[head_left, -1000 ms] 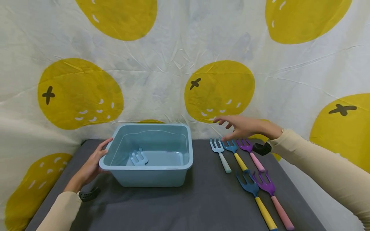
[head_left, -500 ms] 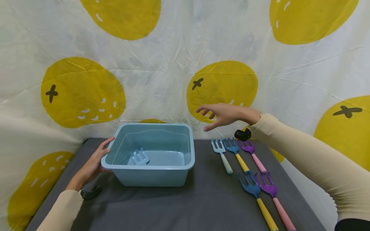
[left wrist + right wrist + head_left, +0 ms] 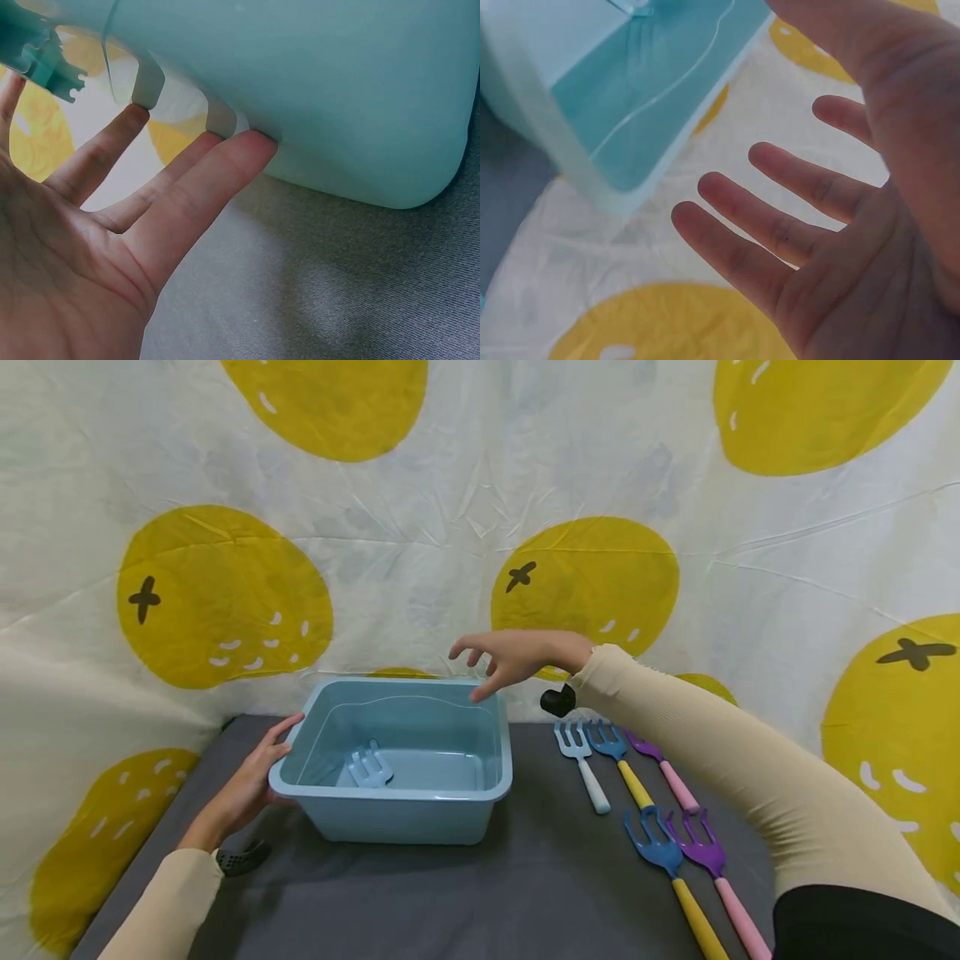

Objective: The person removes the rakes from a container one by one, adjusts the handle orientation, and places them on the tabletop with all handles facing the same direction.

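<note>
A light blue plastic tub [image 3: 390,818] stands on the dark grey cloth, with a pale blue garden hand fork [image 3: 370,766] lying inside at its left. My left hand [image 3: 243,793] is at the tub's left side; in the left wrist view its fairly straight fingers [image 3: 217,176] touch the outer wall and the underside of the rim. Above the tub's back right corner hovers my right hand [image 3: 517,656]. It holds nothing, and its fingers [image 3: 795,180] are spread and loosely bent in the right wrist view.
Right of the tub lie a pale fork [image 3: 582,764], a blue fork with a yellow handle [image 3: 622,764] and a purple-and-pink fork [image 3: 671,777], partly behind my sleeve. Nearer are a larger blue-and-yellow fork [image 3: 675,877] and a purple-and-pink one [image 3: 716,877]. A lemon-print cloth [image 3: 405,593] hangs behind.
My right hand has moved left, from above the row of forks to the tub's back right corner. My left hand stays at the tub's left side.
</note>
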`<action>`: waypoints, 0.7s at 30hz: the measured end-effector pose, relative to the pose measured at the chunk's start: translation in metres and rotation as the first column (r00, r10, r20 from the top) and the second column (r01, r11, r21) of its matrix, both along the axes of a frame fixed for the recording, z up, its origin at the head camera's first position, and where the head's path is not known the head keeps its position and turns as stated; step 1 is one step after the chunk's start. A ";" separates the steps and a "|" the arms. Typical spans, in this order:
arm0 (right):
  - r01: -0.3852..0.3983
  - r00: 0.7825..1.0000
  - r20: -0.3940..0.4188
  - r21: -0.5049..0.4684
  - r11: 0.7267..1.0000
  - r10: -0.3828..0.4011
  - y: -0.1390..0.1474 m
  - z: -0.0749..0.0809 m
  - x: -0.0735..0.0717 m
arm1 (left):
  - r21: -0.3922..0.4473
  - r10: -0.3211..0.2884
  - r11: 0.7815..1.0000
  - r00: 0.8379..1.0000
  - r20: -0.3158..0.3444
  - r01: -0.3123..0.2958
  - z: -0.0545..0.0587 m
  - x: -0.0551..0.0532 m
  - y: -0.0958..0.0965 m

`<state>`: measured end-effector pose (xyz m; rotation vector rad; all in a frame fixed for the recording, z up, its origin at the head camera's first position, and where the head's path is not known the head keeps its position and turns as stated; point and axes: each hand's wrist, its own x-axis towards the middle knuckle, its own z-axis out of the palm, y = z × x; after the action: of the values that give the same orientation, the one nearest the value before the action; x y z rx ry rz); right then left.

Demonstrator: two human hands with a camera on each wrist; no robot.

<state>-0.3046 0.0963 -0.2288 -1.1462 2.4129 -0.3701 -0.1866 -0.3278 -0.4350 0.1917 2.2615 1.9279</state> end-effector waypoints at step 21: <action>-0.055 0.981 0.187 0.064 0.996 0.042 -0.095 -0.070 -0.013 | 0.004 -0.005 1.000 1.000 -0.014 0.005 -0.002 -0.004 -0.003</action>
<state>-0.3178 0.0011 -0.2988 -1.0881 2.2149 -0.3592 -0.1908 -0.3305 -0.4367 0.2125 2.2637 1.9350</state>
